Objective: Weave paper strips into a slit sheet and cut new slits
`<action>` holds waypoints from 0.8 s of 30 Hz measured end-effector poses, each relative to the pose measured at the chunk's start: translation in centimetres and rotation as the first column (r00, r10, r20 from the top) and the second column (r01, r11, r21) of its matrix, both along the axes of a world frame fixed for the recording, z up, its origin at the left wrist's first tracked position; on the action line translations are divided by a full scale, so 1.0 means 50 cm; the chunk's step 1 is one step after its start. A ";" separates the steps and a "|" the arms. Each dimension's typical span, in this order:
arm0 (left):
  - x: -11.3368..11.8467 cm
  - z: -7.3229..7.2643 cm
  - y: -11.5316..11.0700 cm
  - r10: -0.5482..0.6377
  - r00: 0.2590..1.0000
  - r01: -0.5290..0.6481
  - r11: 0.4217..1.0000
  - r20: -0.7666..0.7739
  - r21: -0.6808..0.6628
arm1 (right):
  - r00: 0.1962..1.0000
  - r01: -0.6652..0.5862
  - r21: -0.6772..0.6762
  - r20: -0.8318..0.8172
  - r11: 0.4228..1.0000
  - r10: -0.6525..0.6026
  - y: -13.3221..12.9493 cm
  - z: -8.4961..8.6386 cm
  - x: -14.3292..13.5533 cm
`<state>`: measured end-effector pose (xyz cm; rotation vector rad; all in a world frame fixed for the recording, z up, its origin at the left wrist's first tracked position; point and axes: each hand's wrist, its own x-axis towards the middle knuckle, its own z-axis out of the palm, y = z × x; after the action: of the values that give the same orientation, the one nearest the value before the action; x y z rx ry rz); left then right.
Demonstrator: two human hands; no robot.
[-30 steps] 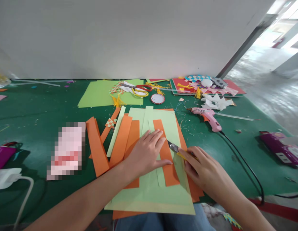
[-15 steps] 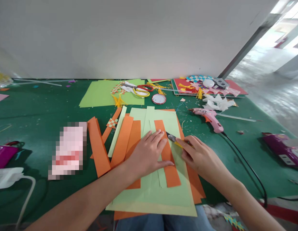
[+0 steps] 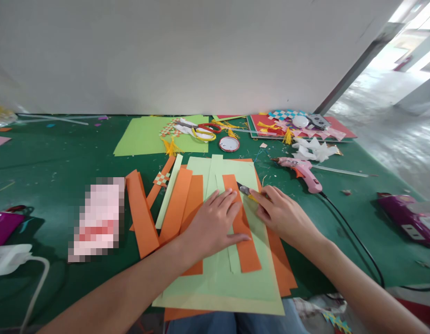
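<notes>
My left hand [image 3: 218, 220] lies flat with fingers stretched over an orange paper strip [image 3: 248, 255], pressing it onto a stack of pale green paper [image 3: 243, 294]. In my right hand [image 3: 281, 211] is a yellow utility knife [image 3: 254, 196], its blade touching or just beside the strip's right edge near the top. A narrow pale green strip [image 3: 232, 255] shows along the orange strip's left side. More orange paper [image 3: 284, 269] sticks out from under the green stack. Wider orange strips [image 3: 175, 204] lie left of my left hand.
A pink glue gun [image 3: 301, 170] with a black cord lies to the right. Scissors [image 3: 204, 132] rest on light green sheets [image 3: 135, 137] at the back, near a round lid [image 3: 229, 144]. A purple device [image 3: 406, 215] stands far right, a white plug [image 3: 9, 260] at left.
My right hand and the utility knife have slid slightly up and left along the orange strip's right edge. My left hand stays in place on the strip.
</notes>
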<state>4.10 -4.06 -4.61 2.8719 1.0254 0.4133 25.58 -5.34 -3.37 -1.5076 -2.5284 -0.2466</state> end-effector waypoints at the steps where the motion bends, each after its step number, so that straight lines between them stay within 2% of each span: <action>1: 0.000 0.001 0.000 0.000 1.000 0.000 1.000 0.000 -0.003 | 1.000 0.005 -0.002 0.005 1.000 -0.005 0.003 0.000 -0.001; 24: 0.001 0.006 0.001 -0.006 1.000 0.006 1.000 -0.015 0.005 | 0.996 0.036 0.049 0.077 0.998 -0.039 0.055 -0.003 -0.014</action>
<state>4.14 -4.02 -4.32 2.8862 1.0198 0.3956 24.89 -2.56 -3.50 -1.5576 -2.5355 -0.3758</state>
